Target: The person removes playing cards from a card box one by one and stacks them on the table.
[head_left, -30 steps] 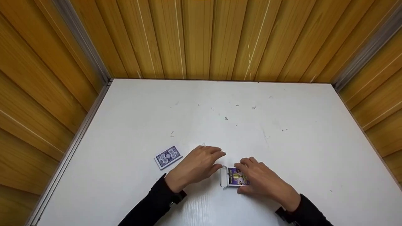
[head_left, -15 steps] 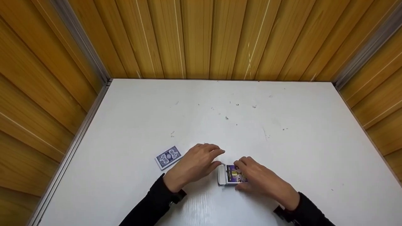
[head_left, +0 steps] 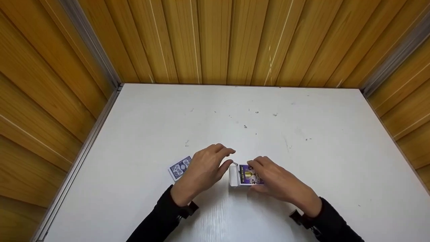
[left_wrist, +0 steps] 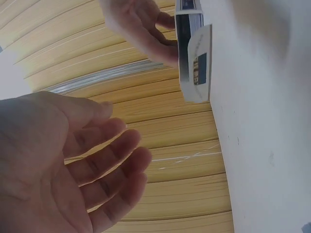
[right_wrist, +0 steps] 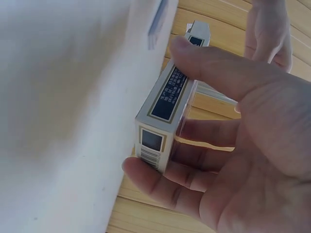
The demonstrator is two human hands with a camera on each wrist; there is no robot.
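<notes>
My right hand (head_left: 278,179) grips a playing card box (head_left: 248,175) with a purple picture front, thumb on one long side and fingers on the other. In the right wrist view the box's barcode end (right_wrist: 150,150) shows by a fingertip. The white end flap (head_left: 233,176) stands folded out toward my left hand (head_left: 203,168), and the left wrist view shows a dark opening there. Relaxed and holding nothing, the left hand hovers beside that end. Whether its thumb touches the flap, I cannot tell. Partly behind this hand lies a blue-backed deck of cards (head_left: 178,169).
A white table (head_left: 151,127) with small dark scuffs carries everything. Wood-patterned panels (head_left: 215,40) rise behind it and at both sides. Metal strips run along the left edge and up the corners.
The right hand and the card box have shifted away from the body and slightly left. The left hand has moved a little farther forward and covers more of the deck.
</notes>
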